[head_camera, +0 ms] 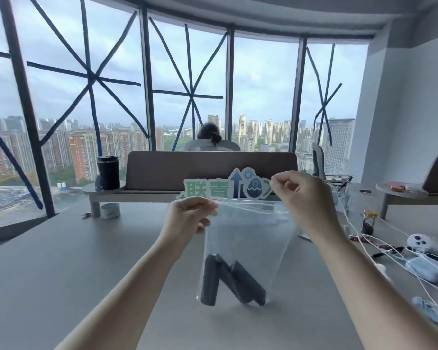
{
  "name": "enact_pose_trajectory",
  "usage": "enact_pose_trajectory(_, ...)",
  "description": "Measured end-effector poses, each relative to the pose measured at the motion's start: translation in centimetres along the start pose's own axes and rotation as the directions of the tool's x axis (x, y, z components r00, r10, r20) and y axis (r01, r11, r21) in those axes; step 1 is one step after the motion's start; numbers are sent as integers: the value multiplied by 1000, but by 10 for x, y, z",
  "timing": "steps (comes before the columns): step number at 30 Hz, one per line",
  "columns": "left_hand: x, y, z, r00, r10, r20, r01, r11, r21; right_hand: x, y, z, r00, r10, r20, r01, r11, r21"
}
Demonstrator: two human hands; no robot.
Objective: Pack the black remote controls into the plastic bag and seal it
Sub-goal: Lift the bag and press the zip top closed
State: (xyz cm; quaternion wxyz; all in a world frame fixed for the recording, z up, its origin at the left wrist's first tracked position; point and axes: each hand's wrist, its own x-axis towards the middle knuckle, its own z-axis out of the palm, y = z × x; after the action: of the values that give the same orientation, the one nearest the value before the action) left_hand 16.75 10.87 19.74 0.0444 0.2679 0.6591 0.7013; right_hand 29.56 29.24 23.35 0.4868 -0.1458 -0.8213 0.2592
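Note:
A clear plastic bag (248, 238) with a red zip strip hangs upright above the grey table (74, 261). Three black remote controls (232, 281) lean against each other at its bottom, which rests on or just above the tabletop. My left hand (189, 218) pinches the left end of the zip strip. My right hand (304, 198) pinches the right end, a little higher. The strip is stretched taut between them; I cannot tell whether it is sealed.
A cut-out sign (225, 188) stands behind the bag. A black tumbler (108, 172) and tape roll (110, 210) sit far left. White cables (400, 251), a small jar (368, 222), a white controller (420, 242) and blue cases (426, 270) crowd the right. A person sits beyond the divider (210, 170).

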Motion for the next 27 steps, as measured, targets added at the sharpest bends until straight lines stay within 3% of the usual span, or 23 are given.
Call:
enact_pose_trajectory(2, 0, 3, 11, 999, 39, 5, -39, 998, 44, -3, -13, 7, 974, -150, 171, 156, 987, -24)
enact_pose_trajectory(4, 1, 6, 18, 998, 68, 3, -68, 995, 73, -2, -19, 16, 934, -179, 311, 217, 972, -90)
enact_pose_trajectory(8, 1, 12, 18, 993, 118, 13, -119, 986, 114, 8, -23, 23, 901, -132, 414, 175, 982, -68)
enact_pose_trajectory(17, -2, 35, 12, 989, 138, 61, -145, 981, 129, 18, -44, 23, 864, -144, 482, 158, 987, 12)
enact_pose_trajectory(27, 1, 48, 6, 976, 216, 38, -219, 956, 196, 22, -61, 22, 896, -97, 434, 160, 981, -111)
